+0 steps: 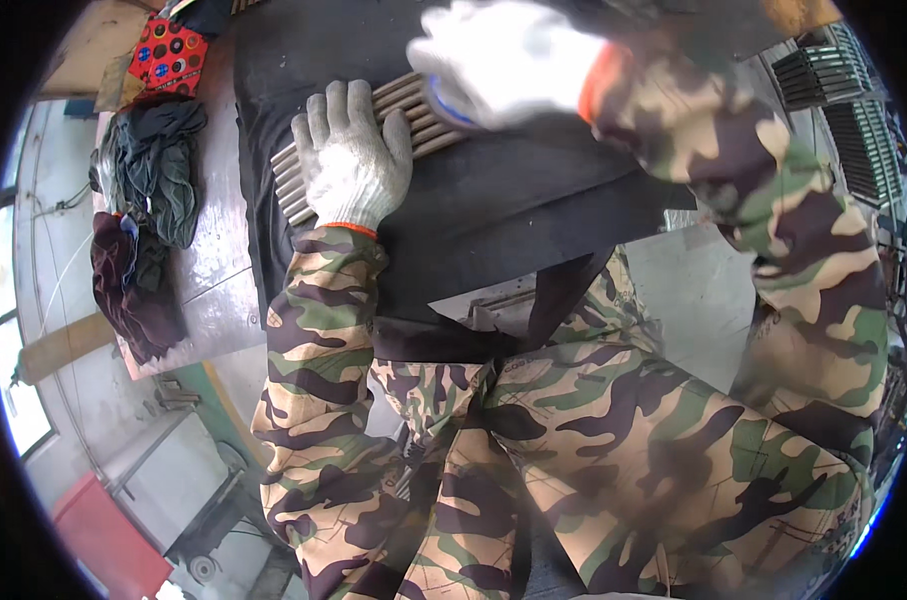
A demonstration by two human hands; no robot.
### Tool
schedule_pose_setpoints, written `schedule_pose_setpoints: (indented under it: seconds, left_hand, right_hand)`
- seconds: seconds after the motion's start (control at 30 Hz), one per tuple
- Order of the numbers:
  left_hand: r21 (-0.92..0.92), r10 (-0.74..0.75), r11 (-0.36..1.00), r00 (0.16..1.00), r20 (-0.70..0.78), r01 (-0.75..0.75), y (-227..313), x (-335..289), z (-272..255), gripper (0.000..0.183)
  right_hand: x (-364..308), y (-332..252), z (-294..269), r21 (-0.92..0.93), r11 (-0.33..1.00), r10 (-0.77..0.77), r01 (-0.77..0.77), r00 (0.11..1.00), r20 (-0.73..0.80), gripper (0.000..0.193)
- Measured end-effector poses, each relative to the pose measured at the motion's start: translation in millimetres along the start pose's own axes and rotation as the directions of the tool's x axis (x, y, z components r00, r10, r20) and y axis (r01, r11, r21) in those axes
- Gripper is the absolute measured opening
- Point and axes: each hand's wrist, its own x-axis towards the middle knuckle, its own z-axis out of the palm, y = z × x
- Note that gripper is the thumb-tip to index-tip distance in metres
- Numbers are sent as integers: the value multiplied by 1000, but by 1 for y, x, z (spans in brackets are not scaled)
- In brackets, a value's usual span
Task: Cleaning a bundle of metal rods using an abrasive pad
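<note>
Several slim metal rods (292,187) lie side by side in a slanting row on a black cloth (494,200). My left hand (349,155), in a white knit glove with an orange cuff edge, rests flat across the rods with its fingers stretched out. Over the right end of the row is my right hand (514,65), gloved alike and smeared by motion. A rounded, blue-edged thing (446,103) shows under its fingers, pressed against or just above the rods. Its kind is hidden by the glove and the blur.
Crumpled dark green and maroon cloths (154,170) lie on the metal tabletop (219,230) at left, near a red patterned sheet (169,55). Racks of stacked dark rods (824,75) stand at the far right. A grey wheeled machine (189,480) is on the floor at lower left.
</note>
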Motion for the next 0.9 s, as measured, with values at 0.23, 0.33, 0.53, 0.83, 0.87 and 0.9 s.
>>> schedule_pose_setpoints:
  seconds: [0.23, 0.33, 0.53, 0.83, 0.87, 0.9]
  left_hand:
    - [-21, 1, 1000, 1000, 9, -1, 3, 0, 2, 54]
    - [13, 4, 1000, 1000, 17, -4, 3, -2, 2, 54]
    - [-22, 24, 999, 1000, -8, -24, 4, 2, 3, 52]
    - [-10, 23, 1000, 999, 29, -23, 4, 4, 0, 54]
    - [-14, 35, 999, 999, 7, -35, 6, 7, 2, 53]
    - [-16, 7, 1000, 999, 43, -6, 1, 2, 0, 55]
  right_hand:
    - [9, 30, 8, -72, 993, 91, -98, 991, -93, 30]
    - [-15, 9, 6, 15, 999, -34, 35, 996, -79, 28]
    - [12, 24, -7, -91, 984, 147, -154, 985, -88, 27]
    - [-2, 24, -1, -44, 996, 66, -73, 986, -155, 25]
    - [7, 45, 10, -104, 988, 95, -119, 974, -206, 24]
    - [15, 50, 22, -90, 992, 66, -92, 966, -250, 24]
